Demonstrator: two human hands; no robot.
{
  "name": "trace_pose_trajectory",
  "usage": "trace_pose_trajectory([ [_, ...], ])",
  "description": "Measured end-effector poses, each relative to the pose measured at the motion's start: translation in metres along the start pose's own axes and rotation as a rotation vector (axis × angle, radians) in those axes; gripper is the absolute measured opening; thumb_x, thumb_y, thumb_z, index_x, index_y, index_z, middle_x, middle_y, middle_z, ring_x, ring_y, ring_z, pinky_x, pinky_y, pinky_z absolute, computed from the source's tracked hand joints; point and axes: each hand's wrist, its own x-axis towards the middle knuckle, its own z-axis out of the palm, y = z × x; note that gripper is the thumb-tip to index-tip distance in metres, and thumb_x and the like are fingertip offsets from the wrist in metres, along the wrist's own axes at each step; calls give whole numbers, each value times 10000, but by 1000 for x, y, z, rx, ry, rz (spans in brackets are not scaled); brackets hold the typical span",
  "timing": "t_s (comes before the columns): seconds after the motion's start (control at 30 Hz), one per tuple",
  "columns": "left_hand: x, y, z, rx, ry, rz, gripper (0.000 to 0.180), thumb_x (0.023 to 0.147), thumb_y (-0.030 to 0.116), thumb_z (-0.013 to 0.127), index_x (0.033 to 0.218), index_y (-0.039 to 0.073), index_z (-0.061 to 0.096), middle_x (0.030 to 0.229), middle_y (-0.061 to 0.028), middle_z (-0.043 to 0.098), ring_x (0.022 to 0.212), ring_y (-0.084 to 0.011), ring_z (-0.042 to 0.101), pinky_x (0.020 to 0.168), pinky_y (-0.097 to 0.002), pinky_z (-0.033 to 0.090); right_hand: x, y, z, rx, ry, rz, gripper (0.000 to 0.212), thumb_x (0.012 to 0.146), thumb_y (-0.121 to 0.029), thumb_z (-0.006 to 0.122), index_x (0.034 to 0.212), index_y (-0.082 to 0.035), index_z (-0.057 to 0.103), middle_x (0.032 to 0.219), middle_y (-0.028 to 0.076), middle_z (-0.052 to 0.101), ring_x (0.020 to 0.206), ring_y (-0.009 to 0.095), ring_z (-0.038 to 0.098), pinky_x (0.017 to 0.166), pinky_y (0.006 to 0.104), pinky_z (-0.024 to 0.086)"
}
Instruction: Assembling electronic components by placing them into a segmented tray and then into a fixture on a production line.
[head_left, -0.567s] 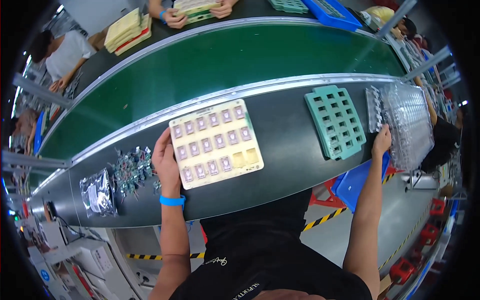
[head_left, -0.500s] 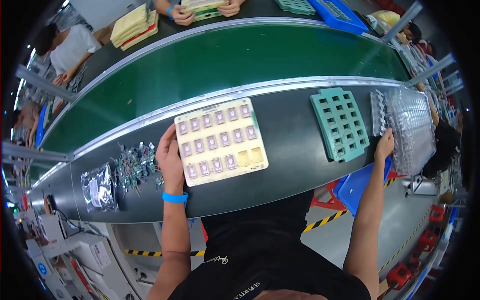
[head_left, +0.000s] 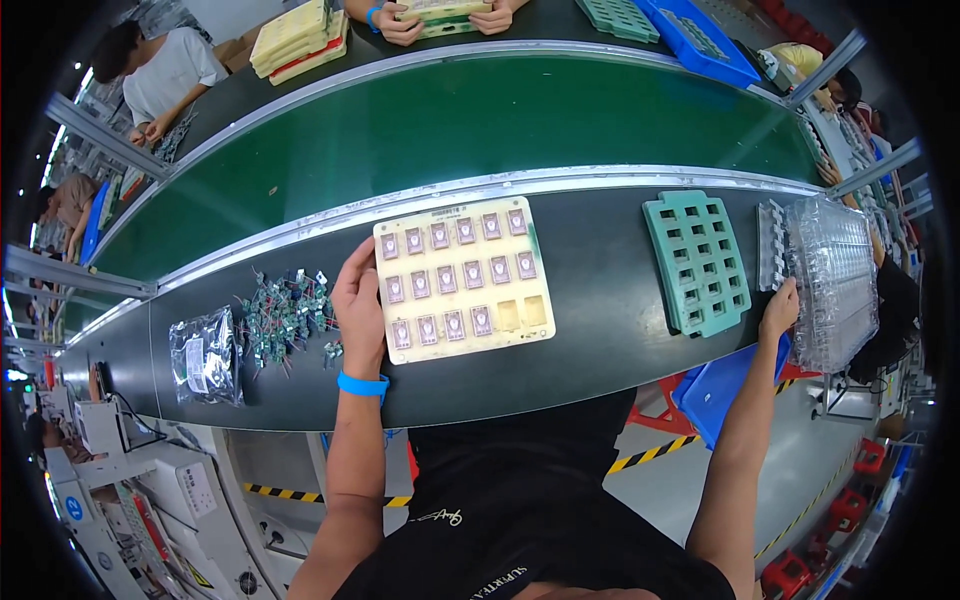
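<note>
My left hand (head_left: 358, 310), with a blue wristband, is closed on the left edge of a cream tray (head_left: 430, 268). The tray lies on the dark bench and has rows of square pockets. Small pinkish clear pieces (head_left: 447, 279) sit in most pockets; two at the lower right are bare. Over at the right, my right hand (head_left: 779, 308) has its fingers drawn together at the near end of a narrow clear plastic strip tray (head_left: 771, 245). What is between those fingertips is hidden. Beside it stands a stack of clear plastic trays (head_left: 832, 280).
A green slotted tray (head_left: 697, 262) lies left of the strip tray. Small wired circuit boards (head_left: 285, 318) and a silver bag (head_left: 205, 358) are at the left. A blue bin (head_left: 715, 395) sits below the bench edge. Beyond runs a green conveyor (head_left: 480, 125); co-workers sit across it.
The whole view has shifted slightly, moving the bench things a little to the right. Both hands keep their places, at the cream tray and by the strip tray.
</note>
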Motion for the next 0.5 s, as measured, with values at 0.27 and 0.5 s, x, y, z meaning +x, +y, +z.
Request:
trace_pose_trajectory([
  [0.27, 0, 3, 3, 7, 17, 0, 364, 998, -6, 419, 1331, -55, 558, 1249, -135, 640, 1123, -176, 609, 964, -287, 473, 0, -1, -3, -8, -6, 0, 553, 1016, -470, 448, 1091, 16, 702, 1042, 216, 701, 968, 336, 651, 874, 402, 468],
  [0.5, 0, -2, -1, 5, 17, -19, 352, 1000, 10, 432, 1320, -49, 568, 1215, -120, 654, 1088, -162, 619, 943, -282, 481, 3, 3, -2, 3, -31, 13, 556, 1015, -470, 451, 1128, 19, 691, 1074, 220, 705, 995, 337, 657, 886, 400, 470],
])
